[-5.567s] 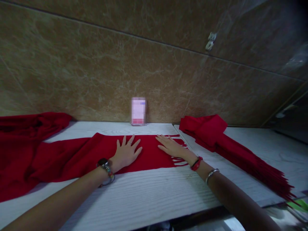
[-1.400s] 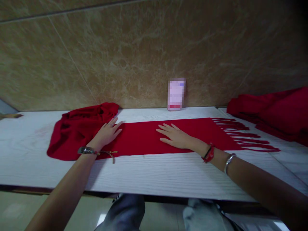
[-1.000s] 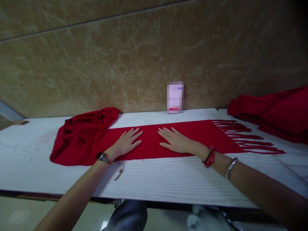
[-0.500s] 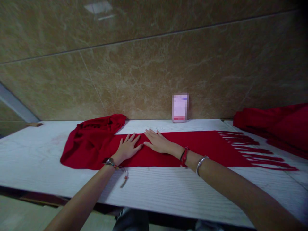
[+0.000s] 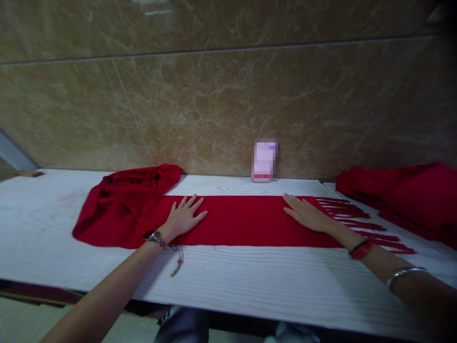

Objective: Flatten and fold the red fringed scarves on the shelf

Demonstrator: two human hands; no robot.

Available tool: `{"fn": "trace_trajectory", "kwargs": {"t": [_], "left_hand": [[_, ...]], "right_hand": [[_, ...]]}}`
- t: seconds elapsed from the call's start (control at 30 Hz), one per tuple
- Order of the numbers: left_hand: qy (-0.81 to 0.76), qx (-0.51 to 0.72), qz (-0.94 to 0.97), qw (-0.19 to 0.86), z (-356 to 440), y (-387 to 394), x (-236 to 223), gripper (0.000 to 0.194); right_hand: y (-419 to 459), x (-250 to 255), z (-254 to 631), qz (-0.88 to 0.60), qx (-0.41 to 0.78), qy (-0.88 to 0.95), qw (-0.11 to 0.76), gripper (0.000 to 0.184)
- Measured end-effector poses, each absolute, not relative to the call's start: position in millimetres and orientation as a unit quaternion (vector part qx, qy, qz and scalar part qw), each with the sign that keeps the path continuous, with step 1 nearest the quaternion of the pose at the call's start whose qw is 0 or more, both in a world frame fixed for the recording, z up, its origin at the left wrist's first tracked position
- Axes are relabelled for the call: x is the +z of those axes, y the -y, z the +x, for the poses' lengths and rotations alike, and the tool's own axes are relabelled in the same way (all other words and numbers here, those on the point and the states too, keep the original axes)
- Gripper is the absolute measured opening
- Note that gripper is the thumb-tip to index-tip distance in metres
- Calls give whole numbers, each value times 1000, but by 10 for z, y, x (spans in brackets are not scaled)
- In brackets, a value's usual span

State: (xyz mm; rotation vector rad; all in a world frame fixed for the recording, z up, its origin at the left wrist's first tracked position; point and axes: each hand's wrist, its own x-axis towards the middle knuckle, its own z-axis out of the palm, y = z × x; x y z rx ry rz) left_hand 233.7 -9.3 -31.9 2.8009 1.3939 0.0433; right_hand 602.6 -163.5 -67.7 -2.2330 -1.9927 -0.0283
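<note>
L grip [image 5: 181, 219], R grip [image 5: 307, 215] flat on 1 red scarf [image 5: 244, 221]; 1 red cloth [image 5: 410, 197] nr.

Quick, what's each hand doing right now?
Left hand: open, fingers spread, palm down on the flat red fringed cloth, gripping nothing.
Right hand: open, laid flat on the same cloth nearer its fringe, gripping nothing.

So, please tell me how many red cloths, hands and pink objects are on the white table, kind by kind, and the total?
Red cloths: 2 (fringed scarf under the hands, bunched cloth at the right)
Hands: 2 (left hand, right hand)
Pink object, details blurred: 1
Total: 5
</note>
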Motion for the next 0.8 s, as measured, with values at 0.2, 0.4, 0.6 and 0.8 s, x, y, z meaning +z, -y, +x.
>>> {"fn": "trace_trajectory", "kwargs": {"t": [0.2, 0.4, 0.6, 0.8], "left_hand": [[-441, 19, 897, 6, 2332, 54, -346, 64], [-442, 11, 897, -3, 2332, 40, -337, 64], [-443, 7, 896, -15, 2330, 50, -336, 63], [-436, 10, 900, -20, 2322, 3, -357, 62]], "right_hand": [[1672, -593, 6109, -771, -26, 630, 86, 62], [1001, -268, 4737, -657, 10, 739, 148, 63], [732, -380, 4230, -636, 39, 760, 123, 58], [1174, -513, 5214, -693, 6, 715, 91, 58]]}}
